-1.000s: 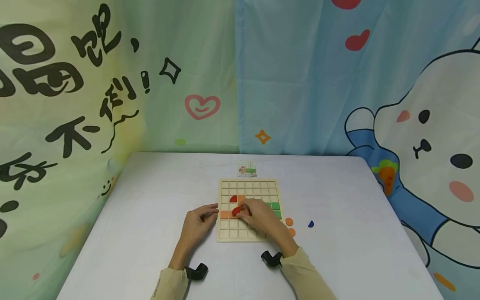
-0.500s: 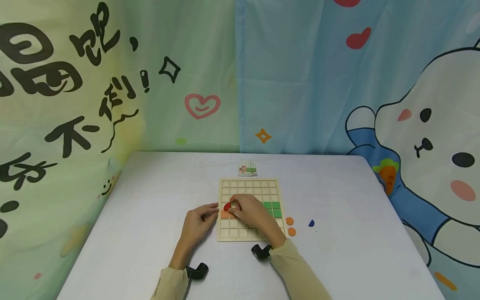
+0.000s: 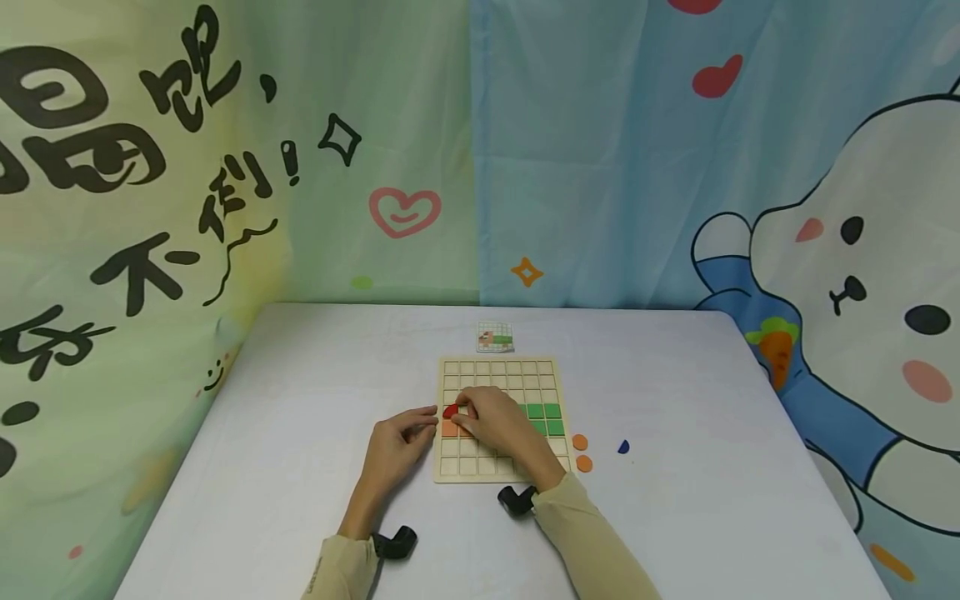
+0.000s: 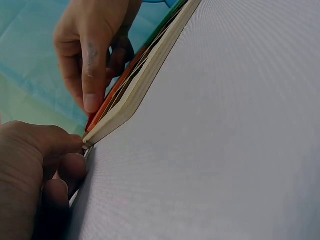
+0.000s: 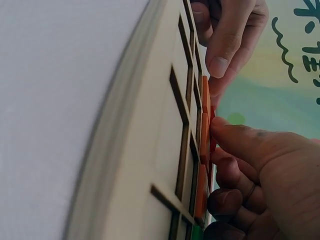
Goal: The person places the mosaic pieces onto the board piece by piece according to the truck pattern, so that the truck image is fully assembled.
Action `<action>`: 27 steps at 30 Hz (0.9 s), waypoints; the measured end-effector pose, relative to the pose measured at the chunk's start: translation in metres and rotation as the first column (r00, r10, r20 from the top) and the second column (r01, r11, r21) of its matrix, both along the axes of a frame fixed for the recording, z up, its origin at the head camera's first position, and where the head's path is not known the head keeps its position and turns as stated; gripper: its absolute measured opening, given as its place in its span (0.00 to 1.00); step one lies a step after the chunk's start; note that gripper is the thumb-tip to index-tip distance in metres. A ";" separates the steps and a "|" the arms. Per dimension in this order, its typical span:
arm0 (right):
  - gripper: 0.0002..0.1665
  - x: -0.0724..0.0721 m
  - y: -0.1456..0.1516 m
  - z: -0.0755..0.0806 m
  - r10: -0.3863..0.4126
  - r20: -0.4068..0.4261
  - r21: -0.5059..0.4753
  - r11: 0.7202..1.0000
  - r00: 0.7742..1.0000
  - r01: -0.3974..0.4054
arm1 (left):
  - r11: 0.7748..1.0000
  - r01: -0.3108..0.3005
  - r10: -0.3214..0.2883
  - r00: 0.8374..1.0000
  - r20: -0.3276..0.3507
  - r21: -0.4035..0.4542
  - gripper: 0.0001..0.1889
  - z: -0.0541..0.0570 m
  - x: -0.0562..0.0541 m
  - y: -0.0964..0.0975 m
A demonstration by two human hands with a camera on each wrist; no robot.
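A square wooden grid board [image 3: 487, 472] lies flat on the white table. My right hand [image 3: 497, 423] pinches a red rounded puzzle piece [image 3: 450, 411] over the board's left columns, just above a row of orange square pieces [image 3: 449, 428]. In the right wrist view, thumb and fingers hold the red piece [image 5: 213, 142] close to the orange ones [image 5: 205, 140]. My left hand [image 3: 401, 442] rests its fingertips against the board's left edge. Green square pieces [image 3: 553, 418] sit in cells at the right side. The right hand hides the middle cells.
Two orange round pieces [image 3: 582, 453] lie beside the board's right edge, and a small blue piece [image 3: 623, 447] lies farther right. A small pattern card [image 3: 495, 337] stands behind the board. Printed curtains [image 3: 585, 150] hang past the table's far edge.
My right hand has moved left across the board with the red piece, slowing over the leftmost columns. The left hand has stayed at the board's edge.
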State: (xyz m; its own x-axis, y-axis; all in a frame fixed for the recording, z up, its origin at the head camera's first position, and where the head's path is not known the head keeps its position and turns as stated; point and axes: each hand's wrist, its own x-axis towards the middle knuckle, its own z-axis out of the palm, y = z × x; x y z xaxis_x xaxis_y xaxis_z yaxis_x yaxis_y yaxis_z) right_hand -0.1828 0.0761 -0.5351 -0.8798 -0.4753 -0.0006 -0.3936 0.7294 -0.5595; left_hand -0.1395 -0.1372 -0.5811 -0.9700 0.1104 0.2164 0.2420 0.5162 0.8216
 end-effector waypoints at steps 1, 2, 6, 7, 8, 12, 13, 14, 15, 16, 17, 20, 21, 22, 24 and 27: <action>0.17 0.000 0.000 0.000 0.001 0.003 -0.001 1.000 1.000 -0.001 | 1.000 0.000 0.000 1.000 0.001 0.001 0.06 0.000 0.000 0.000; 0.17 -0.001 0.000 0.000 0.001 0.005 -0.003 1.000 1.000 -0.001 | 1.000 -0.002 0.002 1.000 0.002 0.000 0.06 0.000 0.000 0.000; 0.16 -0.001 0.000 -0.001 0.000 0.008 -0.011 1.000 1.000 0.000 | 1.000 -0.006 0.006 1.000 -0.001 -0.005 0.07 0.000 0.000 0.001; 0.17 -0.002 0.000 -0.001 -0.003 0.011 -0.012 1.000 1.000 0.003 | 1.000 -0.006 0.006 1.000 -0.001 -0.005 0.07 0.000 0.000 0.001; 0.17 -0.002 0.000 -0.001 -0.004 0.012 -0.014 1.000 1.000 0.004 | 1.000 -0.006 0.006 1.000 -0.002 -0.005 0.07 0.000 0.000 0.001; 0.18 0.000 0.000 -0.002 -0.007 0.012 -0.017 1.000 1.000 0.007 | 1.000 -0.003 0.003 1.000 -0.001 -0.007 0.07 0.001 0.000 0.001; 0.18 0.000 0.001 -0.002 -0.006 0.012 -0.015 1.000 1.000 0.007 | 1.000 -0.002 0.002 1.000 -0.001 -0.007 0.07 0.001 0.000 0.001; 0.18 0.000 0.001 -0.002 -0.004 0.012 -0.020 1.000 1.000 0.004 | 1.000 -0.001 0.001 1.000 -0.002 -0.008 0.07 0.001 0.000 0.001; 0.17 0.000 0.001 -0.002 -0.001 0.012 -0.027 1.000 1.000 0.001 | 1.000 -0.002 0.002 1.000 -0.002 -0.007 0.07 0.001 0.000 0.001; 0.17 -0.001 0.002 -0.002 0.004 0.011 -0.039 0.999 1.000 -0.003 | 1.000 -0.002 0.002 1.000 -0.002 -0.006 0.07 0.000 0.000 0.000; 0.17 -0.001 0.003 -0.002 0.008 0.012 -0.052 0.999 1.000 -0.008 | 1.000 -0.002 0.002 1.000 -0.002 -0.005 0.07 0.000 0.000 0.001; 0.16 -0.002 0.007 -0.004 0.019 0.013 -0.102 0.995 1.000 -0.017 | 1.000 -0.004 0.004 1.000 -0.005 -0.003 0.07 -0.001 0.000 0.001; 0.15 -0.001 0.009 -0.004 0.017 0.011 -0.116 0.993 1.000 -0.016 | 1.000 -0.005 0.005 1.000 -0.006 -0.005 0.07 -0.001 0.000 0.001; 0.15 -0.001 0.011 -0.004 0.016 0.009 -0.126 0.992 1.000 -0.015 | 1.000 -0.006 0.006 1.000 -0.007 -0.007 0.07 -0.001 0.000 0.001; 0.15 0.000 0.016 -0.003 0.009 0.011 -0.145 0.989 1.000 -0.008 | 1.000 -0.008 0.008 1.000 -0.008 -0.012 0.07 -0.001 0.000 0.001; 0.14 0.003 0.025 0.001 0.003 0.010 -0.159 0.987 1.000 -0.002 | 1.000 -0.013 0.013 1.000 -0.006 -0.013 0.07 0.000 0.000 0.002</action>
